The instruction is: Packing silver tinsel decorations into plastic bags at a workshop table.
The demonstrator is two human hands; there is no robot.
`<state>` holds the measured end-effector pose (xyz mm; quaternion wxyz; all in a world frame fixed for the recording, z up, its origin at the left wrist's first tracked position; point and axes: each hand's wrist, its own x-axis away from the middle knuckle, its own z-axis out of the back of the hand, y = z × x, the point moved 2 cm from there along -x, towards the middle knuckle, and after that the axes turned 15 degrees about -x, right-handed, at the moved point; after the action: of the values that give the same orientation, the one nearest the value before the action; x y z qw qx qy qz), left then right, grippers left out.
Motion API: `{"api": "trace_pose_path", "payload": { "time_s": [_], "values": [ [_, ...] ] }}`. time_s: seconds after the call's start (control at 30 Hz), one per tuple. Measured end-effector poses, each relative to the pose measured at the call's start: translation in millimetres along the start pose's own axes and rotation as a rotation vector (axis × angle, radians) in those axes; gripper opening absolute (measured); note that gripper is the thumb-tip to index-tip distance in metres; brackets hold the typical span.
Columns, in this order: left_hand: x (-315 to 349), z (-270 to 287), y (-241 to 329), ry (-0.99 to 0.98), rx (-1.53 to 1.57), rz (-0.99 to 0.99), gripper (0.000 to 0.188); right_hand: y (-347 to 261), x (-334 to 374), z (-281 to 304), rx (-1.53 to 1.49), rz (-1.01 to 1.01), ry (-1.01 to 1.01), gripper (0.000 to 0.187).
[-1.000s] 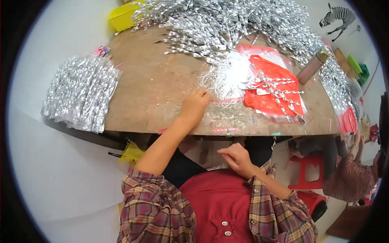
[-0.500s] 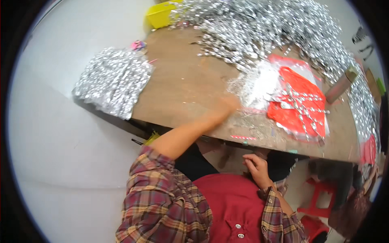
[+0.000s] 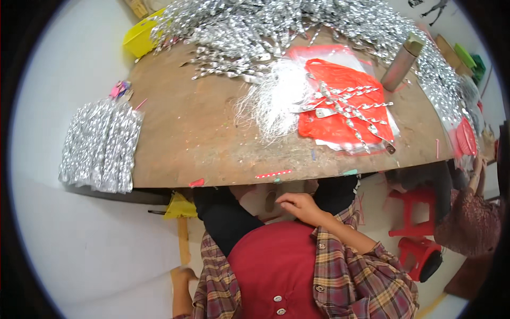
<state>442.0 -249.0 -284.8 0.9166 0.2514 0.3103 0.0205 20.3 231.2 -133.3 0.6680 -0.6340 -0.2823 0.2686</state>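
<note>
My right hand (image 3: 302, 208) rests over my lap below the table's front edge, its fingers curled together and nothing visible in them. Down at my left side hangs my left hand (image 3: 183, 275), partly blurred, its fingers hard to make out and no object showing by it. On the table in front of me lies a tangle of white string (image 3: 279, 101). Beside it, a red plastic bag (image 3: 329, 125) carries several twisted silver foil strands (image 3: 353, 110), with clear plastic beneath. A thick bundle of silver foil strands (image 3: 101, 146) hangs over the table's left edge.
A big heap of silver strands (image 3: 297, 21) covers the far side of the brown table (image 3: 186, 127). A yellow basket (image 3: 141, 37) stands far left, a metal flask (image 3: 401, 64) at the right. Red stools (image 3: 414, 212) and another person's sleeve (image 3: 470, 220) are at right.
My left hand has moved from beside the white string back and down to my left side. My right hand stays over my lap. The view has shifted, so the table sits further left.
</note>
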Motion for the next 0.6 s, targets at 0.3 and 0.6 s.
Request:
{"api": "trace_pose_path", "payload": {
  "time_s": [0.3,0.6],
  "values": [
    [-279,-56,99,-0.367,-0.761,0.478,0.014,-99,-7,31,-0.081,-0.027,-0.174,0.023],
    [-491,-143,182,-0.268,-0.287,0.207,0.026,-116,-53,85,0.51,0.29,0.236,0.017]
  ]
}}
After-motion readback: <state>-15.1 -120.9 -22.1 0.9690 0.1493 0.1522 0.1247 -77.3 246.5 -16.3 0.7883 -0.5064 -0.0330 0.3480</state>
